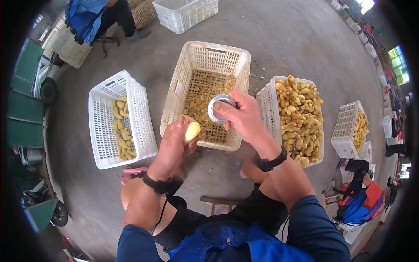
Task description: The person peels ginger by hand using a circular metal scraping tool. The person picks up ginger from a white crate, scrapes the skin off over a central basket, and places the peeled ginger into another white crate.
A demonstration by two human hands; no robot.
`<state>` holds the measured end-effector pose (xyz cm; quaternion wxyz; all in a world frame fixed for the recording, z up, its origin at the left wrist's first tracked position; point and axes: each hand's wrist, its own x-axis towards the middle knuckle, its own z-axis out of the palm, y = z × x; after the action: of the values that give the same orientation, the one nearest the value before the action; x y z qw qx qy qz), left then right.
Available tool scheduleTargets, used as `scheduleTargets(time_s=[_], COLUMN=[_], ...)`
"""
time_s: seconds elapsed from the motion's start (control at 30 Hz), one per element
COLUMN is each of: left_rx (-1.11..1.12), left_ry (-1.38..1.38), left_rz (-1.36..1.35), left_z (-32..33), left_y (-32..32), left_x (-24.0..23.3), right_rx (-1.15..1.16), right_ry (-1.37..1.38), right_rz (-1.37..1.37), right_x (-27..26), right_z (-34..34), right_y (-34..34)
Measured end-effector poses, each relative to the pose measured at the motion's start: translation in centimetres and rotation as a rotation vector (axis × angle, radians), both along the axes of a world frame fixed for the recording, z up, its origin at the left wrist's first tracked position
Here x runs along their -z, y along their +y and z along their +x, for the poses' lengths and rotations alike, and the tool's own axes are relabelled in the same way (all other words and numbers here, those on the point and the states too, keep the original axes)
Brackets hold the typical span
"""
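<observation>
A pale yellow piece of ginger root (192, 132) is gripped in my left hand (175, 139), its rounded end poking out past the thumb. My right hand (245, 114) holds a round metal ring (211, 113), perhaps a scraper, with the thumb across its face. The two hands are apart. Below them stands a stained white plastic crate (173, 95) with brown peel scraps (201, 95) scattered over its slotted floor. To the left, a white crate (109, 84) contains several peeled ginger pieces (125, 134). On the right, another crate (269, 104) is heaped with brownish unpeeled ginger (299, 114).
A knife-like tool (295, 144) lies on the heaped ginger. A wooden stool (219, 200) is beneath me. Other people sit at upper left (95, 19) and lower right (358, 193). More crates stand at the top (186, 14) and far right (345, 124). A green vehicle (26, 111) lines the left side.
</observation>
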<state>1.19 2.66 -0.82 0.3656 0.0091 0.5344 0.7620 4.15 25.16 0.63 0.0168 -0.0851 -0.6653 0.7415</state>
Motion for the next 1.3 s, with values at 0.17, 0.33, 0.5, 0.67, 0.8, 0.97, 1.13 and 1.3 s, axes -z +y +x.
scheduleTargets(time_s=[0.17, 0.33, 0.5, 0.67, 0.8, 0.97, 1.13, 1.3], left_rx=[0.102, 0.116, 0.141, -0.029, -0.023, 0.002, 0.083, 0.120], left_ry=[0.243, 0.295, 0.278, 0.072, 0.001, -0.186, -0.202, -0.317], left_rz=[-0.026, -0.015, -0.071, 0.100, 0.230, 0.167, 0.137, 0.256], left_z=[-0.3, -0.1, 0.1, -0.2, -0.6, 0.2, 0.4, 0.6], left_y=[-0.6, -0.6, -0.5, -0.7, -0.9, -0.4, 0.2, 0.2], left_x=[0.6, 0.7, 1.1, 0.5, 0.0, -0.3, -0.3, -0.6], right_rx=[-0.160, -0.237, -0.270, -0.173, -0.151, -0.187, -0.215, -0.039], right_ry=[-0.057, -0.090, -0.176, -0.224, -0.208, -0.092, -0.048, -0.068], right_rz=[-0.267, -0.312, -0.338, -0.343, -0.370, -0.456, -0.265, -0.050], right_x=[-0.7, -0.5, 0.5, 0.3, 0.8, -0.3, 0.1, 1.2], right_z=[0.9, 1.2, 0.8, 0.6, 0.9, 1.0, 0.6, -0.7], right_y=[-1.2, -2.2, -1.6, -0.7, -0.9, -2.3, -2.3, 0.5])
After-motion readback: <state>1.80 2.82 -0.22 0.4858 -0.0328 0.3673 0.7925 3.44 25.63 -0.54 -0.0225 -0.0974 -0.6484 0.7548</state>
